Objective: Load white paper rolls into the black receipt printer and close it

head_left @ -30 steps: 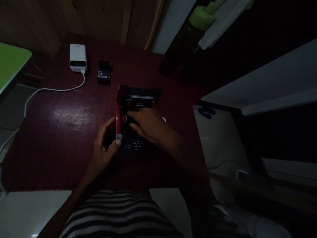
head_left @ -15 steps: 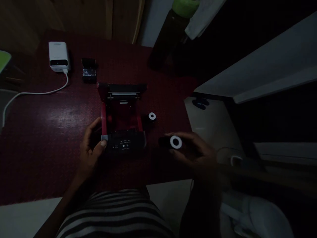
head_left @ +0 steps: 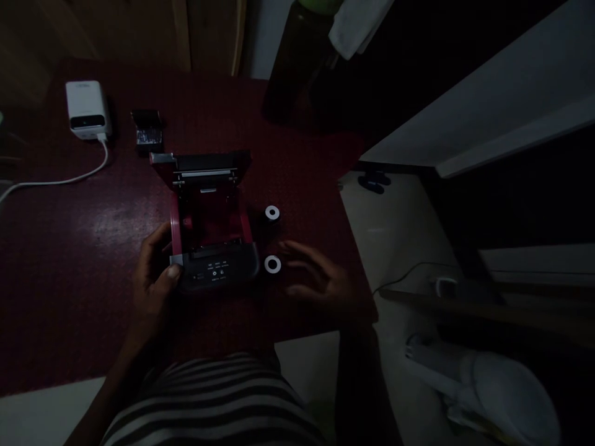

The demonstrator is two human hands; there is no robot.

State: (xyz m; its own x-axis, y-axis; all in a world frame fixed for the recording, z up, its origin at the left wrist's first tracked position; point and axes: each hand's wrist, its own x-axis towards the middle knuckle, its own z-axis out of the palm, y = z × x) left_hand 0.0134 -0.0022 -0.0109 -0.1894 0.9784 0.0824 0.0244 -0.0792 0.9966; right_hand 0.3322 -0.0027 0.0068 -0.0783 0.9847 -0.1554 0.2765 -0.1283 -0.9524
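Note:
A small black-and-red printer [head_left: 223, 266] sits on the dark red table with its lid [head_left: 204, 164] raised and its red inner bay bare of any roll. My left hand [head_left: 155, 272] grips the printer's front left corner, thumb on top and fingers along the side. Right of the printer's front stands a dark roll with a white ring-shaped end [head_left: 266, 265]. Just beyond that roll my right hand [head_left: 320, 275] is open, its fingers spread and holding nothing. A second similar roll [head_left: 272, 214] stands farther back, beside the bay.
A white device [head_left: 87, 108] with a plugged-in white cable lies at the back left. Near it is a small black object [head_left: 149, 130], its kind unclear. A tall dark bottle [head_left: 295, 68] stands at the back. The table's right edge drops to the floor, where slippers [head_left: 372, 183] lie.
My right hand has brought its roll leftward, set it beside the printer and let go. My left hand keeps its hold on the printer. The whole view has shifted slightly.

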